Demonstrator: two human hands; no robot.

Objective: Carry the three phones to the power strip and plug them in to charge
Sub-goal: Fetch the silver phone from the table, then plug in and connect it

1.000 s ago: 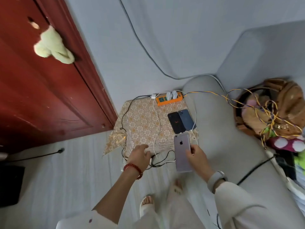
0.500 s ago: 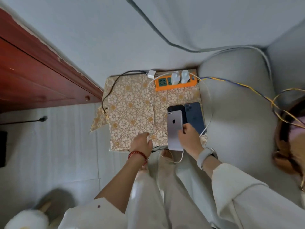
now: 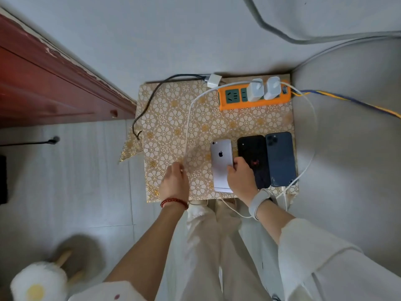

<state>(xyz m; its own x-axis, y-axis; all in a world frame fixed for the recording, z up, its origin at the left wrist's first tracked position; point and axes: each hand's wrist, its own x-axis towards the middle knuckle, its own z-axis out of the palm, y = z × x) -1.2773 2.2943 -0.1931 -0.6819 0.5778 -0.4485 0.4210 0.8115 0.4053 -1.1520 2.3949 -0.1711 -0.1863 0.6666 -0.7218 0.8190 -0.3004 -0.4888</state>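
- Silver flat phone (image 3: 220, 161) lies face down on the floral gold-patterned surface (image 3: 169, 118), long axis pointing away from me, toward the orange plastic power strip (image 3: 252, 103).
- My right hand (image 3: 240, 177) grips its right edge, fingers curled on it.
- My left hand (image 3: 174, 181) pinches the thin white charging cable (image 3: 188, 127), just left of the phone; nearer for plugging in.
- Black phone (image 3: 252, 157) and dark blue phone (image 3: 280, 158) lie alongside.
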